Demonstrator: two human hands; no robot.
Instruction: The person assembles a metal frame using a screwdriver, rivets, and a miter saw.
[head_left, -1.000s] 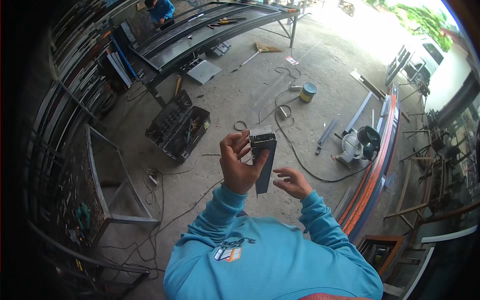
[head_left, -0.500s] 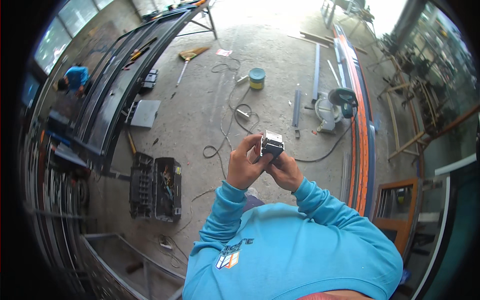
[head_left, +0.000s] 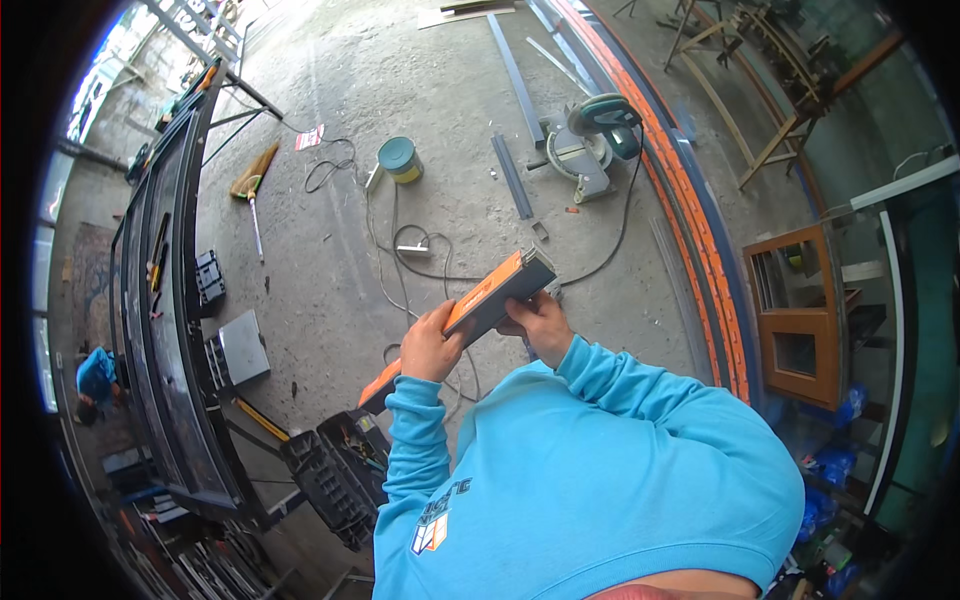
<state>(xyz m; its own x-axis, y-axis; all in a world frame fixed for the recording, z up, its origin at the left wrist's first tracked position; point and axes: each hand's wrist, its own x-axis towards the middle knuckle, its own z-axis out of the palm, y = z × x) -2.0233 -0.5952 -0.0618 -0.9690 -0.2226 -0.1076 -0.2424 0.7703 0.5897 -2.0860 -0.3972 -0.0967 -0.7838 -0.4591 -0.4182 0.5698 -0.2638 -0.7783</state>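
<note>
A length of metal profile [head_left: 488, 293], grey on one side with an orange film along its upper face, lies slantwise in front of my chest. Its hollow, ribbed cut end points away to the right; the other end runs down left past my sleeve. My left hand [head_left: 432, 345] is closed around its middle, fingers over the orange face. Nearer the cut end, my right hand [head_left: 542, 325] grips the grey side from the right and below, some fingers hidden behind the piece.
A mitre saw [head_left: 585, 155] stands on the concrete ahead right, beside long orange-filmed profiles [head_left: 665, 175]. A lidded bucket [head_left: 400, 162] and looping cables [head_left: 430, 245] lie ahead. Left are an open toolbox [head_left: 330, 480], a broom [head_left: 254, 185], a dark frame table [head_left: 190, 300] and another person [head_left: 97, 375].
The profile has swung from pointing end-on away from me to a slanted position showing its length. My left hand has moved left and down along it; the view has turned right.
</note>
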